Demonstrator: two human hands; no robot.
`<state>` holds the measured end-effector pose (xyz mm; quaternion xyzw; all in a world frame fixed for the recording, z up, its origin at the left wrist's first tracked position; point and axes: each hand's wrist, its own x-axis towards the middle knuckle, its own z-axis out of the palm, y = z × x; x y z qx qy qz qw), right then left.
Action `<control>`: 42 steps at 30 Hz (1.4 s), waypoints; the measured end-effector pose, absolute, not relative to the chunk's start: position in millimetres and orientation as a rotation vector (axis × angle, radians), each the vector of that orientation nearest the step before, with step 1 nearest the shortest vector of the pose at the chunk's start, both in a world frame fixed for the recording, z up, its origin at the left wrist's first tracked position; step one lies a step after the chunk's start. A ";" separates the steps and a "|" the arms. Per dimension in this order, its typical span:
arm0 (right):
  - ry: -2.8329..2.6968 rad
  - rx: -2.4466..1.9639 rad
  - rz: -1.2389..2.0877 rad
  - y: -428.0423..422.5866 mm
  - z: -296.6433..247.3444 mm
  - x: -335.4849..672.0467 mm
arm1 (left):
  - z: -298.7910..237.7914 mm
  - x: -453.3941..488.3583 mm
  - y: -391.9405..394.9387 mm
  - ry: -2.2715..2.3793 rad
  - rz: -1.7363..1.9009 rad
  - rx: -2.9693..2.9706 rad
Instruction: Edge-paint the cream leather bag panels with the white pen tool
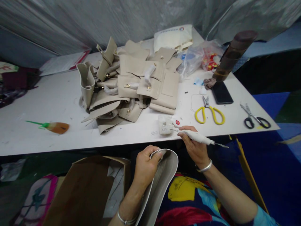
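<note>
My left hand (pixel 145 164) is closed around the curved edge of a beige leather panel (pixel 160 185) held over my lap. My right hand (pixel 194 144) grips a thin tool with a white wrapped handle (pixel 199 137), its metal tip dipping into a small white pot (pixel 165 125) at the table's front edge. Both wrists wear silver bangles.
On the white table (pixel 47 103) lies a heap of beige leather bag parts (pixel 131 84). Yellow scissors (pixel 209 111), a black phone (pixel 221 93), black scissors (pixel 255 117), plastic bags (pixel 199 58) and a brown cylinder (pixel 232 53) sit right. A green-handled brush (pixel 50 126) lies left. A cardboard box (pixel 89 188) stands below.
</note>
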<state>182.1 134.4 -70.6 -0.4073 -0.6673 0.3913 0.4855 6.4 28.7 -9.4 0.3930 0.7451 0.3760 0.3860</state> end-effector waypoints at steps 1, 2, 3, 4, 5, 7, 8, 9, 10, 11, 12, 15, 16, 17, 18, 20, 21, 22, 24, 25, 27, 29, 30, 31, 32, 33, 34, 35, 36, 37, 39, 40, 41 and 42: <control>-1.633 -0.982 0.940 135.6 -71.4 180.4 | -11.1 5.5 30.4 1.905 0.942 1.002; -1.642 -0.975 0.938 136.5 -71.8 179.0 | -13.2 4.7 32.1 1.909 0.930 1.003; -1.650 -0.973 0.943 137.2 -71.9 177.7 | -15.8 4.1 33.9 1.908 0.920 1.003; -1.655 -0.976 0.951 137.6 -71.6 176.7 | -18.5 3.5 35.6 1.906 0.913 1.002; -1.661 -0.981 0.959 138.0 -71.2 175.9 | -21.3 3.0 37.2 1.905 0.908 0.999; -1.677 -0.988 0.958 138.7 -69.9 174.8 | -26.6 2.1 40.2 1.904 0.904 0.994; -1.688 -0.987 0.949 139.2 -69.3 174.4 | -28.9 1.8 41.4 1.903 0.902 0.993; -1.702 -0.980 0.936 139.7 -68.8 174.0 | -31.0 1.4 42.3 1.901 0.899 0.993; -1.720 -0.967 0.922 140.3 -68.4 173.7 | -32.8 1.2 43.0 1.898 0.895 0.992; -1.737 -0.954 0.906 140.9 -68.1 173.4 | -34.4 1.0 43.5 1.894 0.889 0.993; -1.752 -0.942 0.888 141.5 -68.0 173.0 | -35.7 0.9 43.7 1.890 0.884 0.993; -1.796 -0.916 0.832 142.4 -68.8 171.7 | -38.4 0.5 43.4 1.882 0.883 1.001; -1.810 -0.908 0.809 142.6 -69.4 171.1 | -39.1 0.2 43.2 1.880 0.885 1.002; -1.826 -0.901 0.785 142.6 -70.1 170.4 | -39.6 -0.1 42.9 1.880 0.888 1.001; -1.841 -0.893 0.763 142.6 -71.0 169.7 | -40.1 -0.4 42.8 1.880 0.888 0.997; -1.867 -0.878 0.733 142.7 -72.8 168.3 | -40.9 -1.2 42.5 1.881 0.882 0.981; -1.876 -0.873 0.726 142.8 -73.7 167.8 | -41.1 -1.5 42.4 1.881 0.877 0.973; -1.881 -0.869 0.723 142.9 -74.4 167.5 | -41.3 -1.8 42.3 1.880 0.873 0.970; -1.875 -0.869 0.727 142.8 -74.9 167.7 | -41.2 -2.4 42.0 1.878 0.866 0.975; -1.865 -0.874 0.733 142.6 -74.8 168.4 | -41.1 -2.6 41.9 1.877 0.864 0.981; -1.823 -0.893 0.773 141.7 -73.6 170.8 | -40.5 -2.8 41.6 1.877 0.854 0.991; -1.746 -0.905 0.903 140.2 -71.8 173.8 | -39.9 -2.5 41.5 1.875 0.843 0.991; -1.706 -0.896 1.015 139.3 -70.8 175.2 | -39.5 -2.1 41.4 1.871 0.839 0.991; -1.670 -0.873 1.153 138.3 -69.9 176.4 | -39.2 -1.5 41.3 1.863 0.838 0.993; -1.642 -0.842 1.298 137.4 -69.0 177.4 | -39.0 -0.7 41.3 1.853 0.837 0.998; -1.622 -0.807 1.430 136.6 -68.4 178.1 | -38.8 0.1 41.3 1.843 0.836 1.005; -1.611 -0.779 1.535 135.8 -67.8 178.6 | -38.7 1.0 41.2 1.834 0.834 1.014; -1.604 -0.761 1.605 135.3 -67.5 179.0 | -38.6 1.8 41.2 1.825 0.830 1.023; -1.604 -0.754 1.645 134.9 -67.3 179.2 | -38.6 2.6 41.2 1.819 0.825 1.031; -1.610 -0.752 1.660 134.6 -67.2 179.3 | -38.5 3.4 41.2 1.816 0.819 1.038; -1.642 -0.745 1.663 134.5 -66.9 179.4 | -38.5 4.7 41.1 1.813 0.807 1.056; -1.663 -0.739 1.659 134.6 -66.7 179.3 | -38.6 5.4 41.0 1.811 0.802 1.063; -1.686 -0.734 1.651 134.8 -66.3 179.1 | -38.7 6.0 41.0 1.810 0.795 1.070; -1.710 -0.729 1.639 135.1 -65.9 178.9 | -38.8 6.5 40.9 1.812 0.789 1.075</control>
